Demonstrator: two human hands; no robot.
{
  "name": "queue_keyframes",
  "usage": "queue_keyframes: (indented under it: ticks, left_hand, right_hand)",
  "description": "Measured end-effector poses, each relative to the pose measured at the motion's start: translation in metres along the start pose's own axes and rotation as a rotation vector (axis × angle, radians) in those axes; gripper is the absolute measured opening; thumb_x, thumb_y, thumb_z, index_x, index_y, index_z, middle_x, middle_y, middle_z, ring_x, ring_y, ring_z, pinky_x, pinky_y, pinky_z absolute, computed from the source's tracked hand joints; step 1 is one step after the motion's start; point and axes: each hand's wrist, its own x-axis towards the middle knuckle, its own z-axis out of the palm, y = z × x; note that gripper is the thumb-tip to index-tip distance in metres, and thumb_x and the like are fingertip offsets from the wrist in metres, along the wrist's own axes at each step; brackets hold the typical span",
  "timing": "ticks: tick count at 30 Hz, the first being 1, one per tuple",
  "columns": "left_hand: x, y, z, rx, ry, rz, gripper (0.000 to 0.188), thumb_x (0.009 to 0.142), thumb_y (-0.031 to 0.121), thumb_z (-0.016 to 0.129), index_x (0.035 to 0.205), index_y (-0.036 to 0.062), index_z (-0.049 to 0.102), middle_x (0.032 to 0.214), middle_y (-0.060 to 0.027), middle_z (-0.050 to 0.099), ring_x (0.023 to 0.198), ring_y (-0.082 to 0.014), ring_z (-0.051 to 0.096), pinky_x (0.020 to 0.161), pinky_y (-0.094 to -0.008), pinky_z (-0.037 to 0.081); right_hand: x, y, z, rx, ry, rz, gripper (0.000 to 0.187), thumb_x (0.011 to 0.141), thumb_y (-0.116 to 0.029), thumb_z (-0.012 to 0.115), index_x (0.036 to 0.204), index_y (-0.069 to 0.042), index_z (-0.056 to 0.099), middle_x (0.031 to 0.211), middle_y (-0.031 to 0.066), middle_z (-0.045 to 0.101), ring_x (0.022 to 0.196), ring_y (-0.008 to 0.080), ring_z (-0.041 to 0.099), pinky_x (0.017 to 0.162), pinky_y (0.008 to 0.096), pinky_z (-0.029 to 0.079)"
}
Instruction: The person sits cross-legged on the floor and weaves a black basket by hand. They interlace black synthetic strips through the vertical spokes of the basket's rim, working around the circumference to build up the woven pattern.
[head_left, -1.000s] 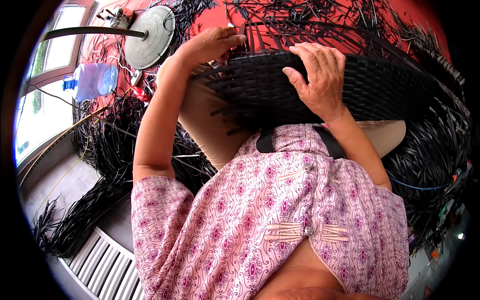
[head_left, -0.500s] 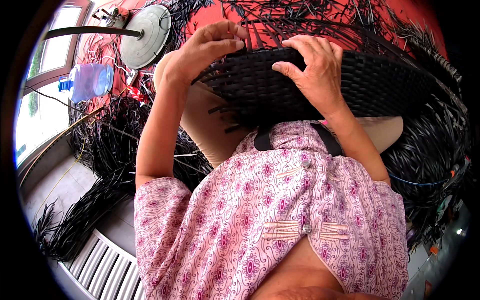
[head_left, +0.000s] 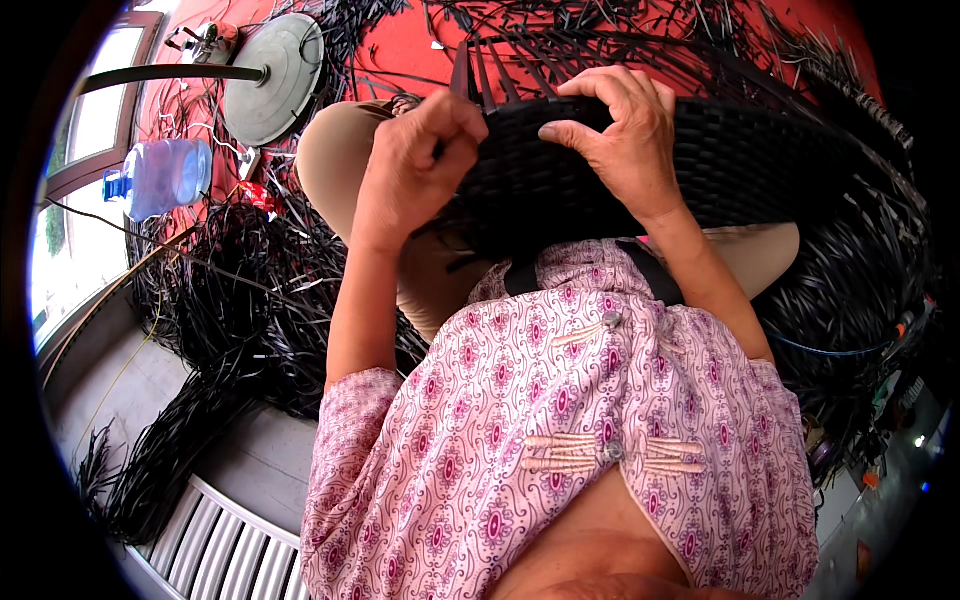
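A dark woven piece of flat black strips [head_left: 760, 150] rests across my lap, with loose strip ends standing up along its far edge. My right hand [head_left: 635, 135] grips that far edge, thumb on the near face and fingers bent over the rim. At the left end of the weave, my left hand [head_left: 425, 165] is closed with its fingers curled in. Whatever the left fingers pinch is hidden. Next to it, a few upright strips [head_left: 482, 80] rise from the rim.
Heaps of loose black strips lie at left [head_left: 230, 270] and right [head_left: 850, 280]. On the red floor [head_left: 400, 50] at far left are a round grey base with a pole [head_left: 270, 85] and a clear blue water jug [head_left: 170, 178]. A white slatted grille [head_left: 225, 545] is at lower left.
My left hand has come down and inward from the rim, its fingers curling tighter. My right hand keeps its place on the edge. The view has shifted slightly.
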Motion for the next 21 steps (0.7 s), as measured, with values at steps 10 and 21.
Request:
queue_keyframes:
  ticks: [10, 21]
  left_hand:
    - [-0.014, -0.003, 0.005, 0.051, 0.105, 0.019, 0.015, 0.083, -0.008, 0.068, 0.085, 0.0039, 0.057, 0.074, -0.0015, 0.063, 0.065, -0.0097, 0.058, 0.064, -0.0242, 0.046]
    - [-0.023, -0.003, 0.009, 0.036, 0.198, -0.137, 0.014, 0.088, -0.005, 0.069, 0.092, 0.0032, 0.058, 0.071, 0.0032, 0.055, 0.068, -0.0044, 0.047, 0.065, -0.0200, 0.041]
  right_hand:
    - [0.003, -0.004, -0.001, 0.063, -0.023, 0.040, 0.034, 0.062, -0.028, 0.089, 0.086, -0.015, 0.069, 0.090, -0.0029, 0.066, 0.092, 0.0203, 0.060, 0.089, 0.0372, 0.037]
    - [-0.020, 0.004, 0.010, -0.046, 0.147, -0.230, 0.033, 0.074, -0.033, 0.082, 0.095, -0.016, 0.064, 0.102, -0.0006, 0.059, 0.099, 0.0227, 0.057, 0.088, 0.0390, 0.041]
